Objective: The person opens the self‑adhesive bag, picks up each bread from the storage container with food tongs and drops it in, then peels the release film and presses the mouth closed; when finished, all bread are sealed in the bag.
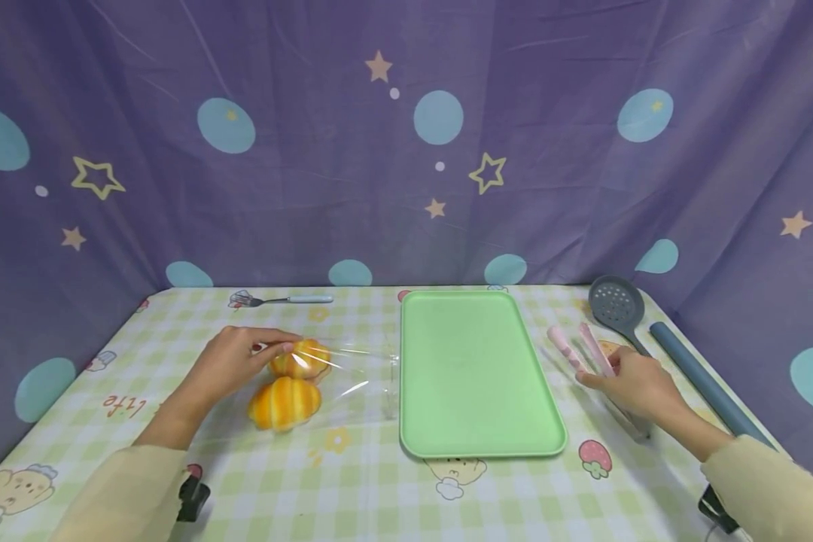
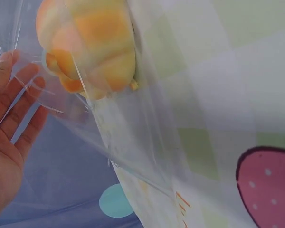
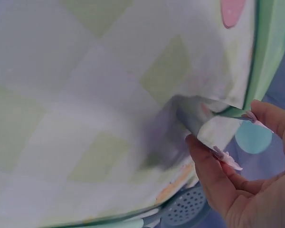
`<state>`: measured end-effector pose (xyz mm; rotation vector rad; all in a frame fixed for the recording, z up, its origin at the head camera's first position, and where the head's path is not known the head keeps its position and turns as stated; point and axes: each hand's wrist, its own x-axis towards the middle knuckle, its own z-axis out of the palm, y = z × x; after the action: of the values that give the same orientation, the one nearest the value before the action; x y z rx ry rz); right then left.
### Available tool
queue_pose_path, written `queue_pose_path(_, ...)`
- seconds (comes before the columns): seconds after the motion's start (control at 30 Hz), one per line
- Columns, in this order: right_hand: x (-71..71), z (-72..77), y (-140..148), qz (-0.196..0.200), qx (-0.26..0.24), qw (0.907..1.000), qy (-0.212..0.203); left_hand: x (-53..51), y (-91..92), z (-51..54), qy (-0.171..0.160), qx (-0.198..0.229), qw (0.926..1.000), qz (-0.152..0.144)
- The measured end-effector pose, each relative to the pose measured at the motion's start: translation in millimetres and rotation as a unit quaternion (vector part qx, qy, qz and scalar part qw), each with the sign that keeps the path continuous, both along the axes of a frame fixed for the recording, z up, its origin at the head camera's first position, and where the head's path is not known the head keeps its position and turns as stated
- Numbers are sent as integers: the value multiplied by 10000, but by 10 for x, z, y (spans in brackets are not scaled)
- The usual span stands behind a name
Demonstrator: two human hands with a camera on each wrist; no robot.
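Observation:
My left hand pinches the edge of a clear plastic bag between thumb and forefinger. In the left wrist view, the other fingers show through the film. Two yellow-orange striped bread rolls, a front one and a back one, lie at the bag's left end; whether both are fully inside, I cannot tell. On the right, my right hand grips metal tongs with pink tips, thumb on one arm and fingers on the other. The tongs' arms stand apart with nothing between them.
A green tray lies between the hands. Beyond the right hand are a dark grey skimmer and a blue-grey rod. A small utensil with a pale blue handle lies at the back left. A purple curtain hangs behind the table.

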<state>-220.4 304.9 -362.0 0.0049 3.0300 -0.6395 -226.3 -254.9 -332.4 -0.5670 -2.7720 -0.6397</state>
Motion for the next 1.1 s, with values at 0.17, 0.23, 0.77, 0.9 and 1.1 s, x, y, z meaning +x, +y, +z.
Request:
queue_pose_path(0.17, -34, -44, -47, -43, 133, 9999, 3, -4, -5, -8, -7, 12, 10000, 9)
queue_pose_path(0.23, -41, -50, -70, -81, 169, 9998, -12, -8, -7, -13, -10, 19, 10000, 2)
queue_pose_path(0.77, -100, -97, -167, 38, 616, 9981, 24, -19, 2, -34, -60, 31, 10000, -11)
queue_pose_path(0.9, -94, -76, -176, 67, 702, 9975, -103, -14, 10, -22, -58, 30, 10000, -2)
queue_pose_path(1.1, -45, 5, -206, 275, 635, 9976, -90, -5, 9, -20, -71, 28, 10000, 5)
